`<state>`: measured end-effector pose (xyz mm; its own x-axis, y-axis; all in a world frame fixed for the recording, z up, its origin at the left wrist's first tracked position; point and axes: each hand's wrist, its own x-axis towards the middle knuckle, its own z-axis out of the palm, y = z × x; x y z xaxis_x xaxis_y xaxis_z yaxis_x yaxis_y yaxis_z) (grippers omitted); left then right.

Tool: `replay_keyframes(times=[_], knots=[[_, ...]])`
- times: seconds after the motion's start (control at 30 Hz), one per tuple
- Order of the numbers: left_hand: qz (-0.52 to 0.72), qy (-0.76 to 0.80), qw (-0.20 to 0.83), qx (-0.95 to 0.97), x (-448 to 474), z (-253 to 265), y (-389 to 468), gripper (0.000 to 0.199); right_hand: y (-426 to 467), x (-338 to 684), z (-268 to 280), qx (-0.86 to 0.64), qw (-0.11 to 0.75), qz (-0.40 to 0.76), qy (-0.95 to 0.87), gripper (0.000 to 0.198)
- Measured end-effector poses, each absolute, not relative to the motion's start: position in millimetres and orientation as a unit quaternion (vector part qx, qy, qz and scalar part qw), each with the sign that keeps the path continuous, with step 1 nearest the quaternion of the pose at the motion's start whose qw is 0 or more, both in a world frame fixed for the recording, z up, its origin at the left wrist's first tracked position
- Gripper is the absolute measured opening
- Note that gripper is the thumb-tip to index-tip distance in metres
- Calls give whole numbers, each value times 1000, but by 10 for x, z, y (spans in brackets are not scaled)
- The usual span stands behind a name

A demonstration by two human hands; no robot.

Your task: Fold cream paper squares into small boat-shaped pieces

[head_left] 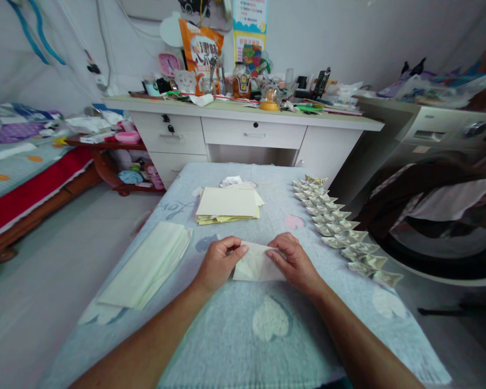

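A small folded sheet of white paper point(257, 265) is held between my two hands, just above the cloth-covered table. My left hand point(220, 262) pinches its upper left edge between thumb and fingers. On the opposite side, my right hand point(295, 263) grips the upper right edge the same way. Beyond them lies a stack of cream and yellow paper sheets point(227, 202). To the left rests a long pile of pale folded paper point(146, 267). Rows of several folded paper boats point(336, 221) stand along the right side.
The table wears a light blue cloth point(227, 335) with heart patterns. Behind it stands a white desk point(255, 132) crowded with jars, a snack bag point(201, 56) and a pink clock point(169, 64). A washing machine point(441, 124) is at right, a bed point(28, 178) at left.
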<state>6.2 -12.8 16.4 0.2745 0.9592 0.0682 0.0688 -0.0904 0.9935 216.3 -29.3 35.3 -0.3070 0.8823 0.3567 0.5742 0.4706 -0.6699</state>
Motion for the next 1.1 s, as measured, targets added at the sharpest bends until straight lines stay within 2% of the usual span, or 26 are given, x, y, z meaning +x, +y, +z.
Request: replay_keyframes(times=[0.4, 0.93, 1.1], knots=[[437, 467, 488, 595, 54, 128, -107, 26, -286, 2219, 339, -495, 360, 220, -760, 14], [427, 468, 504, 587, 57, 106, -113, 30, -274, 2241, 301, -493, 375, 220, -753, 14], [437, 481, 470, 597, 52, 158, -128, 29, -264, 2276, 314, -492, 386, 254, -738, 16]])
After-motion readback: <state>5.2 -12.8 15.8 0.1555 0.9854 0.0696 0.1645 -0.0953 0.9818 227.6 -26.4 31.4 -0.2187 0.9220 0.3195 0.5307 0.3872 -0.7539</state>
